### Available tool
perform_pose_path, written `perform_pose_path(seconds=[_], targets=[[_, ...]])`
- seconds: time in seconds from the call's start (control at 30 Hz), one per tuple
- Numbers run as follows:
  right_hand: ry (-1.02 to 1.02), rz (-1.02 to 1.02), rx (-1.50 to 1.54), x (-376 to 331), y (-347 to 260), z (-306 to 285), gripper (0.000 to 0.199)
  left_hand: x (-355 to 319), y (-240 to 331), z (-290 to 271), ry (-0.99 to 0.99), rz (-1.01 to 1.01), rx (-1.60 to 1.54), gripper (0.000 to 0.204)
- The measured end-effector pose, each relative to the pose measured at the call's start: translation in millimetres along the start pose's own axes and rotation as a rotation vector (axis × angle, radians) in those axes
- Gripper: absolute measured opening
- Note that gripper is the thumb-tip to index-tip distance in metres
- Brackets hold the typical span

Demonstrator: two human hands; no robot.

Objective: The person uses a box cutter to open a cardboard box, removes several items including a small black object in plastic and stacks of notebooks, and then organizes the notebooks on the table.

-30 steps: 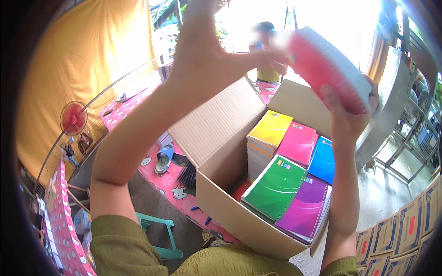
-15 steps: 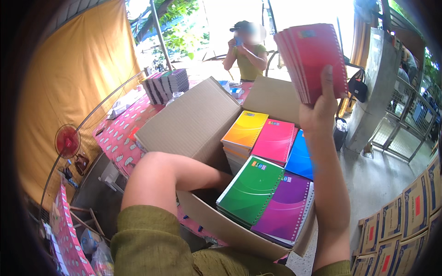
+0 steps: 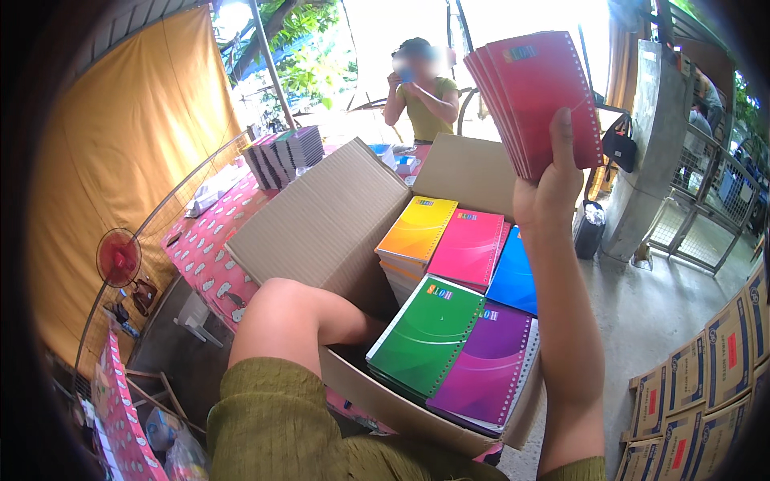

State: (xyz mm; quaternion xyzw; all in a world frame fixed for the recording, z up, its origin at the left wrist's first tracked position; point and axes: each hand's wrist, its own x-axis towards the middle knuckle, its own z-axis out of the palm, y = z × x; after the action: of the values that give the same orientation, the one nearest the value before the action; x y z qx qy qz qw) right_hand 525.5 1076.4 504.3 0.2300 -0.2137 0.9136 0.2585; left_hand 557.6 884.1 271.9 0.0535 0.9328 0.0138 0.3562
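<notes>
In my raised right hand (image 3: 552, 188) I grip a fanned stack of red notebook covers or notebooks (image 3: 525, 104) with punched edges, thumb pressed on the front. Below it stands an open cardboard box (image 3: 329, 220) holding stacks of similar notebooks: yellow (image 3: 417, 228), pink (image 3: 468, 248), blue (image 3: 513, 271), green (image 3: 425, 325) and purple (image 3: 485, 369). My bent left arm (image 3: 341, 321) reaches into the box's left side, beside the green and yellow stacks. The left hand itself is hidden there by the box and the stacks.
Behind the box, a pink patterned table (image 3: 212, 260) bears piled notebooks (image 3: 282, 156). Another person (image 3: 429, 100) is beyond it, hands raised around a small blue thing. Stacked cartons (image 3: 686, 389) stand at lower right, a red fan (image 3: 119, 256) at left, a pillar (image 3: 634, 168) at right.
My view has shifted slightly. The red stack has tilted a little and moved slightly left in the picture. My left arm reaches a bit deeper into the box.
</notes>
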Motion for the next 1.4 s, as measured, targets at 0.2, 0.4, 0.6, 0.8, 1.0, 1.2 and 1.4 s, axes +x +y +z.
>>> perform_pose_path(seconds=[0.2,0.4,0.6,0.8,1.0,1.2,1.4], targets=[[0.011,0.021,0.032,5,7,-6,0.046,-2,2,-5,0.033,-0.016,-0.005,0.041],[0.004,0.041,0.023,2,7,-3,0.046,-5,3,-8,0.071,-0.04,-0.015,0.042],[-0.026,0.054,0.006,5,7,-7,0.048,-14,4,-13,0.104,-0.056,-0.033,0.042],[-0.026,0.105,0.001,8,9,-11,0.044,-8,3,-12,0.102,-0.056,-0.045,0.042],[0.005,0.153,0.021,4,7,-3,0.039,-1,0,-10,0.089,-0.075,-0.049,0.043],[0.056,0.206,0.0,10,6,-11,0.045,-2,5,-18,0.099,-0.086,-0.044,0.043],[0.148,0.231,0.06,11,14,-11,0.037,-61,6,-55,0.172,-0.17,-0.115,0.043]])
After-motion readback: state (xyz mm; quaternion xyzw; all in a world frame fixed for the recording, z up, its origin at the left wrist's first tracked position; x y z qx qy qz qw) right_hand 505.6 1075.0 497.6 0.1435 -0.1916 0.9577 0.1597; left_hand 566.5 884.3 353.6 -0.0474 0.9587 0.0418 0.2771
